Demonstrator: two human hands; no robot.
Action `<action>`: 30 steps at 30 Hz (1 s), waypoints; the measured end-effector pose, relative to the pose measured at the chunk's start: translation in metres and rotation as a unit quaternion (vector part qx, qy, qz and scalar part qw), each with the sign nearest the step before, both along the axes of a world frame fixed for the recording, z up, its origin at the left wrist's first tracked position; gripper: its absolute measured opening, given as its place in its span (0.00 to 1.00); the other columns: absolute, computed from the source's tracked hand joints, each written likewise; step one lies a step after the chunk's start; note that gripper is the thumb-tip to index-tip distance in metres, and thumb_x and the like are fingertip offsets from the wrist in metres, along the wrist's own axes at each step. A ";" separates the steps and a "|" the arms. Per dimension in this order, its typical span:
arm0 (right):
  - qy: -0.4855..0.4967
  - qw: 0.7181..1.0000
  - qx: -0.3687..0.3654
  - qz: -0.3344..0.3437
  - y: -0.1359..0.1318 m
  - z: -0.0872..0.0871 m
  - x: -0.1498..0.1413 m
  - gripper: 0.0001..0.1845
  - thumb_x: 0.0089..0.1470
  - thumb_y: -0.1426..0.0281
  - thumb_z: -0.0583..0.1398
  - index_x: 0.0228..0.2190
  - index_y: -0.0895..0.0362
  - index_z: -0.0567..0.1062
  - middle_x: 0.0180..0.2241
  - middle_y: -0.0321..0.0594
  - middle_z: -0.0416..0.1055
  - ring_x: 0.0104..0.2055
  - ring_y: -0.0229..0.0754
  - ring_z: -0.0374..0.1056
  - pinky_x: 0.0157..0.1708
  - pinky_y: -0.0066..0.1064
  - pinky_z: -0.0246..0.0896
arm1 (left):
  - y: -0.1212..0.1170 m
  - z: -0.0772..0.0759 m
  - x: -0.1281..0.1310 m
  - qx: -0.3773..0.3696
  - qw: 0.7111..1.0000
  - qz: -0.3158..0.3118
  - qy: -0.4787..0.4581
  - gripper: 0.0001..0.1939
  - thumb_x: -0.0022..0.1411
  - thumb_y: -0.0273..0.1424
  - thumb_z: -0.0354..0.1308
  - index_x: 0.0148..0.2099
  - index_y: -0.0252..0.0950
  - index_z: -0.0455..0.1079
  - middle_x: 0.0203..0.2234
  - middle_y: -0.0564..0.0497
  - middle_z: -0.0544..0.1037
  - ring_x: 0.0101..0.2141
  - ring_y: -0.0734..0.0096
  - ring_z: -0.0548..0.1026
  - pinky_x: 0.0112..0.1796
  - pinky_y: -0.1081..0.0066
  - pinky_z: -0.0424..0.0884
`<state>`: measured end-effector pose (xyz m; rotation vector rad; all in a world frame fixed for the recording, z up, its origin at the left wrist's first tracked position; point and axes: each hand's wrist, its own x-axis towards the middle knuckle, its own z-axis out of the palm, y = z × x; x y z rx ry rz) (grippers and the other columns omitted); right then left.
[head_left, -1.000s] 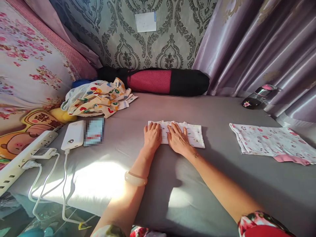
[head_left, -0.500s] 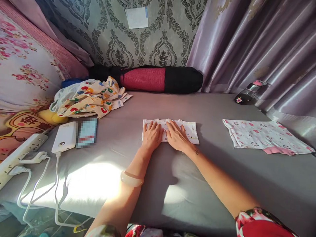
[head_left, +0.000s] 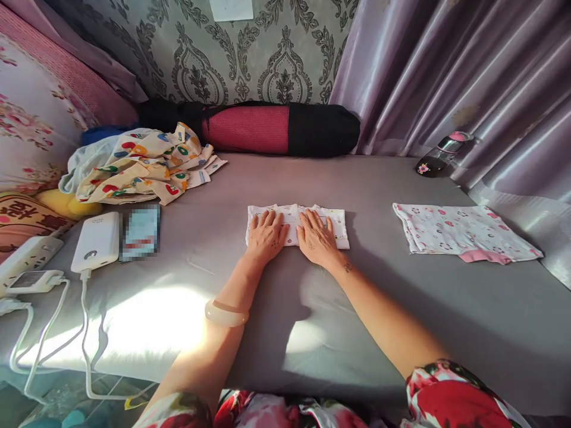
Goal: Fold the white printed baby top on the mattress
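Observation:
A small folded white cloth with tiny prints lies in the middle of the grey bed sheet. My left hand rests flat on its left half, fingers stretched out. Beside it, my right hand lies flat on the right half, fingers spread. Both palms press down on the cloth and hold nothing. A pale bangle circles my left wrist.
A folded white cloth with pink prints lies to the right. At the back left sits a heap of colourful clothes. A black and red roll bag lies along the wall. A power bank, cables and a power strip are at the left edge. Purple curtains hang on the right.
My hands stay flat on the folded cloth, which has ended up a little narrower. The camera has tilted down and to the right, so everything sits further left in view.

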<state>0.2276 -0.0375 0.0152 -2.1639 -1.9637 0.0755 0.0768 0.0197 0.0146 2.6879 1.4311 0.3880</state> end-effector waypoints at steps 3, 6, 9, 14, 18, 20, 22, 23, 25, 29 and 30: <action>0.008 1.000 -0.008 0.006 -0.001 0.002 0.002 0.30 0.68 0.63 0.40 0.65 0.59 0.58 0.68 0.48 0.51 0.70 0.49 0.44 0.67 0.52 0.33 | 0.000 0.001 -0.001 -0.005 1.000 -0.001 -0.005 0.24 0.72 0.39 0.40 0.62 0.36 0.64 0.61 0.41 0.68 0.63 0.52 0.61 0.62 0.50 0.53; 0.007 1.000 -0.015 0.000 -0.001 0.004 0.009 0.30 0.68 0.63 0.39 0.65 0.61 0.57 0.69 0.48 0.50 0.70 0.49 0.44 0.67 0.50 0.34 | -0.001 0.003 -0.001 -0.002 1.000 -0.004 -0.006 0.23 0.72 0.39 0.39 0.62 0.36 0.64 0.61 0.41 0.68 0.62 0.54 0.62 0.62 0.50 0.53; -0.018 0.999 0.007 -0.040 -0.001 0.003 0.020 0.31 0.68 0.63 0.40 0.66 0.64 0.56 0.69 0.52 0.47 0.71 0.51 0.41 0.67 0.52 0.31 | -0.002 0.004 0.000 -0.005 1.000 -0.001 0.001 0.24 0.73 0.39 0.39 0.62 0.36 0.64 0.62 0.42 0.67 0.63 0.55 0.61 0.62 0.51 0.53; -0.033 0.995 0.009 -0.092 0.002 -0.004 0.033 0.33 0.68 0.61 0.40 0.66 0.67 0.55 0.69 0.55 0.46 0.71 0.53 0.40 0.67 0.52 0.32 | -0.001 -0.001 0.003 -0.017 0.999 0.038 0.017 0.29 0.73 0.41 0.36 0.67 0.32 0.58 0.67 0.39 0.58 0.67 0.49 0.52 0.64 0.46 0.47; -0.018 0.994 -0.028 -0.104 0.004 -0.009 0.034 0.34 0.68 0.59 0.39 0.65 0.68 0.56 0.69 0.55 0.47 0.71 0.53 0.40 0.67 0.50 0.35 | 0.000 -0.005 0.005 -0.021 0.998 0.049 0.035 0.31 0.72 0.43 0.37 0.69 0.30 0.55 0.67 0.35 0.57 0.67 0.45 0.52 0.64 0.45 0.45; -0.018 0.994 -0.030 -0.101 0.004 -0.009 0.033 0.34 0.68 0.59 0.39 0.65 0.68 0.56 0.69 0.56 0.47 0.71 0.54 0.41 0.67 0.50 0.35 | 0.000 -0.004 0.006 -0.016 0.998 0.049 0.041 0.31 0.72 0.43 0.37 0.68 0.29 0.56 0.66 0.34 0.58 0.66 0.44 0.54 0.63 0.44 0.47; -0.022 0.995 -0.029 -0.098 0.004 -0.007 0.034 0.34 0.68 0.59 0.40 0.65 0.68 0.57 0.68 0.57 0.49 0.71 0.54 0.43 0.66 0.51 0.36 | 0.001 -0.001 0.008 -0.006 0.998 0.043 0.047 0.31 0.72 0.44 0.38 0.67 0.30 0.58 0.65 0.34 0.61 0.64 0.43 0.56 0.62 0.44 0.49; -0.026 0.995 -0.029 -0.095 0.005 -0.005 0.036 0.33 0.68 0.60 0.40 0.65 0.67 0.58 0.68 0.57 0.50 0.70 0.55 0.44 0.66 0.51 0.37 | 0.003 0.002 0.009 0.001 0.998 0.041 0.050 0.30 0.71 0.44 0.39 0.66 0.31 0.60 0.63 0.34 0.63 0.63 0.43 0.59 0.61 0.45 0.52; -0.041 0.996 -0.030 -0.079 0.007 0.000 0.041 0.31 0.67 0.61 0.42 0.62 0.66 0.62 0.66 0.57 0.55 0.68 0.56 0.49 0.65 0.51 0.39 | 0.008 0.009 0.011 0.006 0.997 0.039 0.063 0.28 0.71 0.43 0.40 0.62 0.30 0.63 0.57 0.32 0.69 0.57 0.45 0.65 0.57 0.48 0.58; -0.071 0.996 -0.048 -0.035 0.018 0.013 0.058 0.22 0.66 0.68 0.46 0.53 0.62 0.72 0.56 0.54 0.69 0.57 0.53 0.64 0.59 0.45 0.50 | 0.027 0.023 0.016 -0.030 0.993 0.019 0.114 0.18 0.69 0.31 0.44 0.52 0.29 0.71 0.47 0.34 0.74 0.49 0.50 0.72 0.50 0.56 0.66; -0.072 0.996 -0.054 -0.028 0.021 0.017 0.063 0.21 0.66 0.69 0.47 0.51 0.61 0.73 0.53 0.53 0.70 0.55 0.52 0.65 0.56 0.42 0.54 | 0.033 0.025 0.017 -0.045 0.992 0.016 0.119 0.17 0.67 0.27 0.46 0.50 0.29 0.73 0.46 0.34 0.74 0.49 0.50 0.72 0.49 0.56 0.67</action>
